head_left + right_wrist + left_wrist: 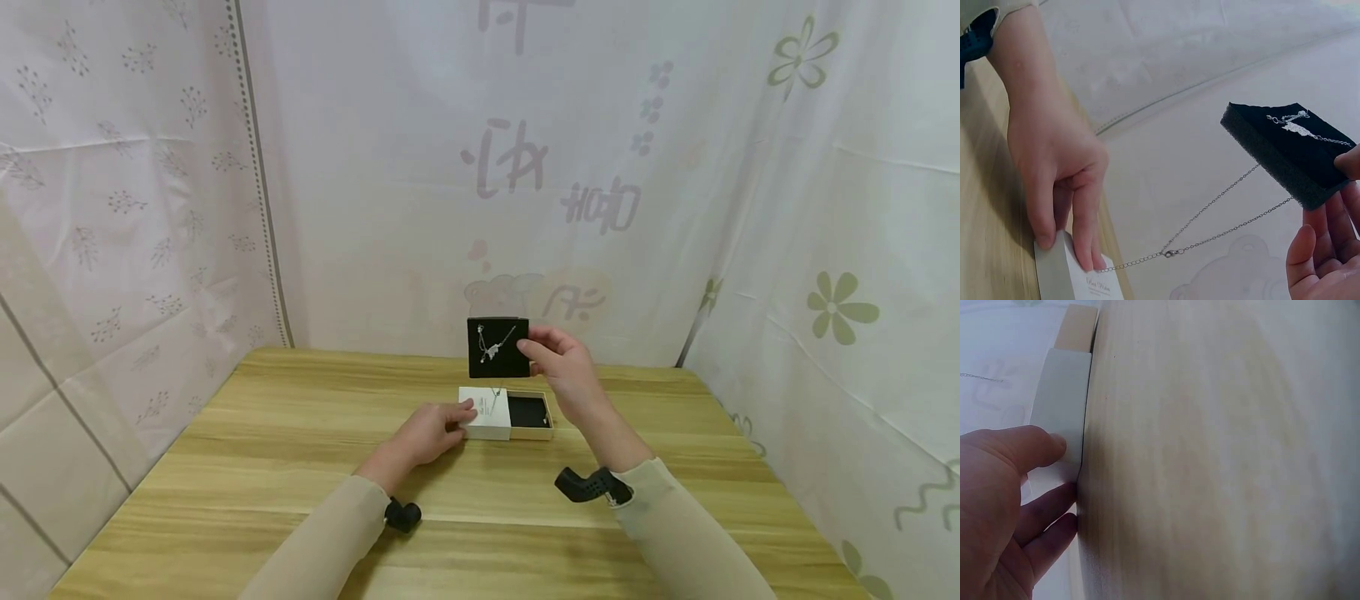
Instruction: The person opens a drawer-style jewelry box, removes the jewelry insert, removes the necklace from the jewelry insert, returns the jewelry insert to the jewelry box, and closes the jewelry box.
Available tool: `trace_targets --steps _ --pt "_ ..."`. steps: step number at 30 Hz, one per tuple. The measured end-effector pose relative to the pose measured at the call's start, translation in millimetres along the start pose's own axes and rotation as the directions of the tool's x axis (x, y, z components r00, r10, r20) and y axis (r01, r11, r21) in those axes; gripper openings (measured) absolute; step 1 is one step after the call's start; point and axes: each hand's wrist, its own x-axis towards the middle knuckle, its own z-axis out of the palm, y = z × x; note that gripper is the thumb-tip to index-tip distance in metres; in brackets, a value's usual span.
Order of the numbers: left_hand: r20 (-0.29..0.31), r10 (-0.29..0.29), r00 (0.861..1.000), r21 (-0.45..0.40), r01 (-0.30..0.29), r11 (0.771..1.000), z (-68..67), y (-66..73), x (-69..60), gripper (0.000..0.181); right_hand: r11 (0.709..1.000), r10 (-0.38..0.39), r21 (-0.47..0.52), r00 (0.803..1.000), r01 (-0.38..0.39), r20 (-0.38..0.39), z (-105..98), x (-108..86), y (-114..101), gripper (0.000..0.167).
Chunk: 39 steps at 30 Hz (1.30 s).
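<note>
My right hand (572, 379) holds up a square black foam pad (506, 367) by its right edge, thumb on the front and fingers behind. A silver necklace (1297, 129) with a small sparkling pendant lies across the pad's face. Its chain (1210, 237) hangs from the pad's underside, clasp showing, down to the box. On the table, my left hand (429, 432) grips the left end of a white box sleeve (491, 427) between thumb and fingers. Out of the sleeve's right side sticks a tan-edged drawer (531, 434) with a black inside.
The box lies on a wood-grain table (315, 467). Pale printed curtains (375, 208) hang behind the table and on both sides. Each wrist wears a black camera mount (592, 485).
</note>
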Motion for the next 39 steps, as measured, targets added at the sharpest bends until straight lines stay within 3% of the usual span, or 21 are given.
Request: trace_targets --steps 9,21,31,39 --pt "-0.019 0.028 0.999 -0.009 -0.029 1.0 -0.2 -0.8 -0.2 0.041 1.0 -0.003 0.006 1.0 0.003 0.021 7 -0.9 0 0.007" --pt "-0.025 0.104 0.994 0.08 -0.102 0.992 2.8 1.7 -1.2 0.041 1.0 0.001 -0.003 1.0 -0.001 0.027 11 -3.7 2 0.006" --pt "-0.012 0.11 0.994 0.095 -0.109 0.99 2.1 -0.6 -2.7 0.046 1.0 0.002 0.008 0.999 -0.002 0.033 10 -3.0 5 0.006" --pt "-0.046 0.073 0.996 0.034 -0.071 0.997 -6.4 -1.9 -4.0 0.06 1.0 0.0 0.004 0.999 0.0 0.036 10 -1.0 5 0.005"
